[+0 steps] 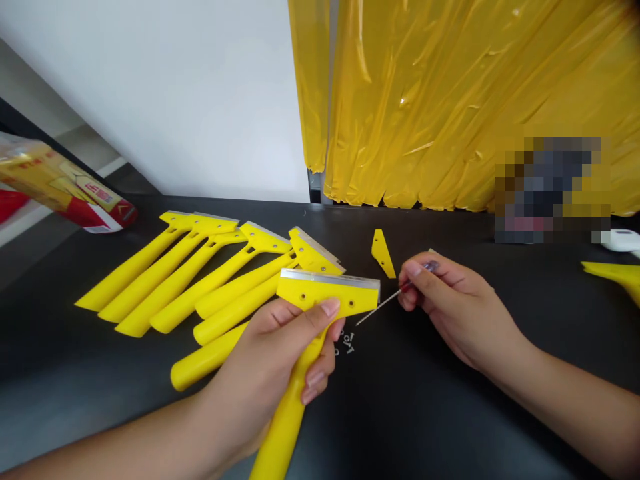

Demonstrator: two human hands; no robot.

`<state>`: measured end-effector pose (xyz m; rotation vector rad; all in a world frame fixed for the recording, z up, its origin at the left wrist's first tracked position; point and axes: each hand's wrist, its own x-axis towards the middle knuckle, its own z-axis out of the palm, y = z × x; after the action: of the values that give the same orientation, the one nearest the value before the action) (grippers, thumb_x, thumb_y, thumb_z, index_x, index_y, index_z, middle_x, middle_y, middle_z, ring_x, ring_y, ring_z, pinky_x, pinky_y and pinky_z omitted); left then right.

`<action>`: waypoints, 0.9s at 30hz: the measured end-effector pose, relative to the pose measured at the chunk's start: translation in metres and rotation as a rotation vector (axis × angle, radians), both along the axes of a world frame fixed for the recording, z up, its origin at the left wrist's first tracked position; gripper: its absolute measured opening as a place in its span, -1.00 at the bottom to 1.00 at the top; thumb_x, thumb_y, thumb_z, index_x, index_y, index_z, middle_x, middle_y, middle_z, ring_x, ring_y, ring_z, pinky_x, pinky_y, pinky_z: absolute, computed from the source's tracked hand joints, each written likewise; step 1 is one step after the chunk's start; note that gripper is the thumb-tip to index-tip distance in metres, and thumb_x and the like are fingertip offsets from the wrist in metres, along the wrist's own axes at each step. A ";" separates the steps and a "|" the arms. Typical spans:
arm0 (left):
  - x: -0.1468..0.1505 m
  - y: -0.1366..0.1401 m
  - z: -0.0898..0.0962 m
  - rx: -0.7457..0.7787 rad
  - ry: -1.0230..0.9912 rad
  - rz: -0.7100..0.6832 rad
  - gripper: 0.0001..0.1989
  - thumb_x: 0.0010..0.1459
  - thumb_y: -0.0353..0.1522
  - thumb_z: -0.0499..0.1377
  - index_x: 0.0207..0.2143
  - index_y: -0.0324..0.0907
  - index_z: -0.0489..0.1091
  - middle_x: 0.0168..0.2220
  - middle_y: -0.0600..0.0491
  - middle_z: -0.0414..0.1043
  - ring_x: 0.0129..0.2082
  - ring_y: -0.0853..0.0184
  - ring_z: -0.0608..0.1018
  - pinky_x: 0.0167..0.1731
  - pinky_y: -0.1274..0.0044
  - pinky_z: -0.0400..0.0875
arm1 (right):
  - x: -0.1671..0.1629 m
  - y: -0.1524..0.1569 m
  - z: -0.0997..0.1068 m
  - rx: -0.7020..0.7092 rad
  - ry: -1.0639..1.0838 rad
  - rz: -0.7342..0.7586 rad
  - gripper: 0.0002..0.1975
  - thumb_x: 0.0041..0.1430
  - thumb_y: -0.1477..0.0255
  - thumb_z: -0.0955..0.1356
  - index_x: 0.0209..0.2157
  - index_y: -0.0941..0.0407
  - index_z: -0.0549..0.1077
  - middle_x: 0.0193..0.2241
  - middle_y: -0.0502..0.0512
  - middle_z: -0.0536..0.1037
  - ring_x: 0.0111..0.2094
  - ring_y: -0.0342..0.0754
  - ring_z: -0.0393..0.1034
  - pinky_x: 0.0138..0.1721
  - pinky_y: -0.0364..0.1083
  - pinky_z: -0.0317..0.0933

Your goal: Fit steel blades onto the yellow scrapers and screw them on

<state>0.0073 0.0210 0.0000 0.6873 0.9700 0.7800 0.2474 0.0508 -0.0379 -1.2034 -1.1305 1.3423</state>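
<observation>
My left hand is wrapped round a yellow scraper, the thumb pressed on its head. A metal blade edge runs along the top of that head, and two screw holes show in its face. My right hand pinches a thin screwdriver, its shaft slanting down left toward loose small screws on the table. Part of those screws is hidden behind the left fingers. A loose yellow cover plate with two holes lies just beyond the right hand.
Several more yellow scrapers lie fanned out on the black table at left. A red and yellow package stands at far left. Yellow plastic sheeting hangs behind. Another yellow piece and a white object sit at far right.
</observation>
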 end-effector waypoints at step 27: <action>0.000 0.003 0.000 -0.024 0.030 0.012 -0.64 0.35 -0.13 0.31 -0.41 -0.18 0.43 -0.72 0.17 0.26 -0.71 0.50 0.23 -0.66 0.67 0.13 | -0.001 0.001 0.005 0.013 -0.093 0.042 -0.63 0.25 0.04 0.54 -0.37 0.05 0.60 -0.51 0.01 0.48 -0.47 -0.10 0.34 -0.35 -0.07 0.26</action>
<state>0.0072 0.0240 0.0004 0.6746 1.0105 0.7696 0.2468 0.0518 -0.0332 -1.2495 -1.2345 1.3201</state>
